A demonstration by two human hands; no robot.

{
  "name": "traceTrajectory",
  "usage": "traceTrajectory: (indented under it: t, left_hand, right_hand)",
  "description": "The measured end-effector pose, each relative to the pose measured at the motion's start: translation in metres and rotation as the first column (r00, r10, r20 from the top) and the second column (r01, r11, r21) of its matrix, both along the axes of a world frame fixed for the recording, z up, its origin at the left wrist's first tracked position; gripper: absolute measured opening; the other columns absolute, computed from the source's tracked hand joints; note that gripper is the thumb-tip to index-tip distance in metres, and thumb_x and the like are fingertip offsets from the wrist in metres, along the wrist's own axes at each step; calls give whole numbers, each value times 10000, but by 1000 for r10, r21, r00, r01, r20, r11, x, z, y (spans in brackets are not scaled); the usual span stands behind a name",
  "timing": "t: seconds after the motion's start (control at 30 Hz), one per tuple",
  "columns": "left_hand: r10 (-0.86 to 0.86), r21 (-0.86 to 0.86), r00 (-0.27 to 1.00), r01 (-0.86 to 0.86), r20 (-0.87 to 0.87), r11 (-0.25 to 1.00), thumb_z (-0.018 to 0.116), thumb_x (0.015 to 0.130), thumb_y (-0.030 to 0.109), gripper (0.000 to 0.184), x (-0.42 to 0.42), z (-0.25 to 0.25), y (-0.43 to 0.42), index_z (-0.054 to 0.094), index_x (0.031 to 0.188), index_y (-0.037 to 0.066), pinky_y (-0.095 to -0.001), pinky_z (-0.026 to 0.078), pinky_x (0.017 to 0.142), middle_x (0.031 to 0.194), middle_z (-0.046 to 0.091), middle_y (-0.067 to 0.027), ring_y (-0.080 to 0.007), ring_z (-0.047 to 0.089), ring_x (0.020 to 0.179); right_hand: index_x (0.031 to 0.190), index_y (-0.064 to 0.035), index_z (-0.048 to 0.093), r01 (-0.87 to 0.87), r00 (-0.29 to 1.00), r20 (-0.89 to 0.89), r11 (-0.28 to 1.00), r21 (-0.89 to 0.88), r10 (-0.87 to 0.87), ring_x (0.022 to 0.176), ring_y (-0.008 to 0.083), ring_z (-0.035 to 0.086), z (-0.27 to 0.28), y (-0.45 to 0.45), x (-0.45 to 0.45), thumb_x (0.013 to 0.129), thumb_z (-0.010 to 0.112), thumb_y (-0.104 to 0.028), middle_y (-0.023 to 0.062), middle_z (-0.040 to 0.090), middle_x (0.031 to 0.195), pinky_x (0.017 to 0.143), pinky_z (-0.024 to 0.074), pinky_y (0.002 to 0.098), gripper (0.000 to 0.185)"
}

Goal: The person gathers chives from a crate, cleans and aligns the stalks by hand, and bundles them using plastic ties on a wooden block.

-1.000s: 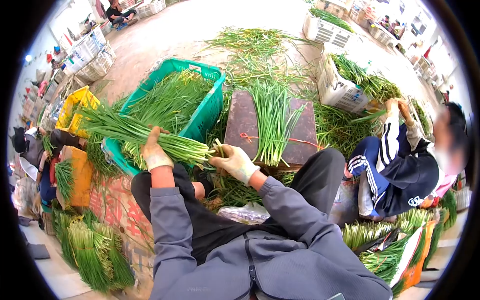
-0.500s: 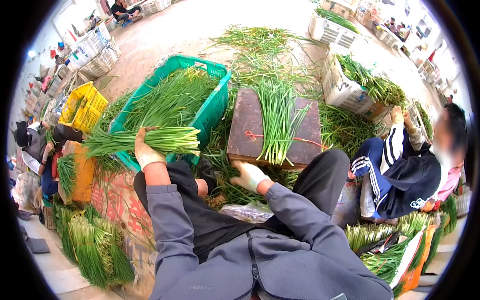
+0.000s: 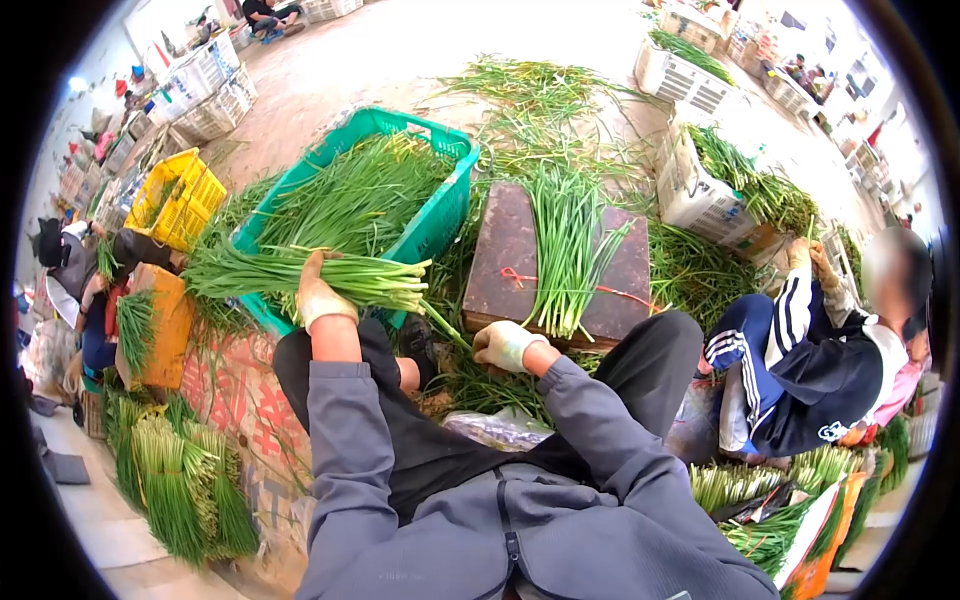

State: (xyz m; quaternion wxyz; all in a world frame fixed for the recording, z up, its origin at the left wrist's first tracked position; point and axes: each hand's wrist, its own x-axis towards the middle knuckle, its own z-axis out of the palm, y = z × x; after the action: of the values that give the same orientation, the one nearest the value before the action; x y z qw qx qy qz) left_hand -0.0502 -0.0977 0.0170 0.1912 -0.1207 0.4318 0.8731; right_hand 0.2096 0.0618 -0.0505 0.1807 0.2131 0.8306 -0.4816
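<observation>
In a whitish glove, my left hand (image 3: 325,290) is closed around a bunch of garlic chives (image 3: 385,281), held sideways with the pale cut ends to the right. One chive stalk (image 3: 446,326) slants out of that bunch down to my right hand (image 3: 506,345). Also gloved, the right hand has its fingers closed at the stalk's end, by the front edge of a dark wooden block (image 3: 492,255). Across the block lies another bunch of garlic chives (image 3: 568,250), over a red tie (image 3: 517,275) whose ends stick out both sides.
A green crate (image 3: 455,185) full of loose chives stands front left. A yellow crate (image 3: 195,205) sits beyond it. Tied chive bundles (image 3: 175,480) lie at lower left. A co-worker (image 3: 815,370) sits at right by a white crate (image 3: 690,190). Loose leaves (image 3: 545,95) litter the floor.
My right hand has gone from open fingers by the block to closed on a stalk end, which now slants out of the left hand's bunch. The view has shifted slightly.
</observation>
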Motion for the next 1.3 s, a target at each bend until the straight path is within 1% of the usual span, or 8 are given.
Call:
traceTrajectory:
  t: [0.03, 0.13, 0.27, 0.4, 0.57, 0.77, 0.97, 1.3]
  left_hand:
    - [37, -22, 999, -38, -16, 999, 631, 912, 268, 208, -5, -5, -1, 649, 911, 61, -472, 533, 760, 934, 674, -114, -290, 627, 819]
    - [114, 2, 993, -114, -16, 993, 595, 939, 319, 281, -12, 5, -5, 638, 886, 46, -494, 531, 754, 936, 663, -145, -317, 623, 829]
    - [129, -5, 985, -130, -112, 991, 559, 957, 340, 332, -23, 17, -25, 614, 844, 33, -513, 528, 754, 917, 660, -165, -342, 630, 800]
    - [53, 5, 993, -52, -105, 999, 567, 950, 332, 326, -21, 15, -29, 616, 850, 25, -495, 531, 767, 865, 653, -160, -338, 628, 786]
    - [-98, -1, 984, 98, -149, 995, 593, 940, 318, 306, -9, 11, -18, 634, 869, 22, -462, 540, 762, 897, 659, -141, -312, 637, 813]
    - [-177, 311, 919, 293, -351, 904, 633, 930, 291, 411, 16, 30, -17, 581, 1267, 61, -463, 488, 964, 1211, 638, -126, -309, 602, 1101]
    - [-295, 375, 766, 564, -571, 736, 721, 857, 341, 759, 38, 45, -3, 370, 1499, 139, -487, 364, 1124, 1468, 482, -107, -307, 478, 1324]
    - [-140, 380, 988, 154, -66, 912, 651, 909, 115, 203, 15, 7, 5, 624, 1110, 109, -458, 523, 887, 945, 669, -44, -240, 643, 888]
  right_hand:
    - [1000, -59, 728, 101, 993, 77, 981, -167, -89, 730, 269, 691, -5, 0, 2, 827, 697, -188, 135, 718, 832, 719, 549, 387, 218]
    - [1026, -107, 754, -205, 979, 63, 922, 327, 195, 864, 291, 704, -30, 6, 17, 778, 726, -209, 131, 735, 920, 812, 549, 402, 269]
    - [1261, -94, 641, -344, 915, 273, 928, 144, 297, 1027, 343, 674, -17, -3, 41, 765, 745, -251, 175, 700, 1127, 902, 531, 403, 530]
    - [1366, -30, 500, 395, 863, -390, 910, 125, -321, 1137, 356, 624, -17, 3, 7, 806, 763, -350, 230, 638, 1236, 950, 505, 391, 697]
    - [1425, -31, 390, 415, 677, -656, 909, -33, -334, 1033, 332, 651, 18, 6, -28, 835, 763, -316, 206, 655, 1146, 926, 504, 376, 754]
    - [1030, 3, 679, 280, 728, -369, 742, -609, -577, 651, 77, 595, 51, 10, -19, 948, 658, -125, 27, 672, 810, 563, 490, 235, 154]
    - [1025, -16, 702, 283, 712, -509, 861, -423, -484, 679, 104, 622, 101, 2, -28, 928, 671, -177, 42, 691, 815, 618, 511, 266, 190]
    - [1059, 0, 690, 431, 686, -582, 889, -157, -436, 773, 121, 636, 65, 5, -30, 912, 682, -181, 66, 704, 866, 735, 529, 290, 233]
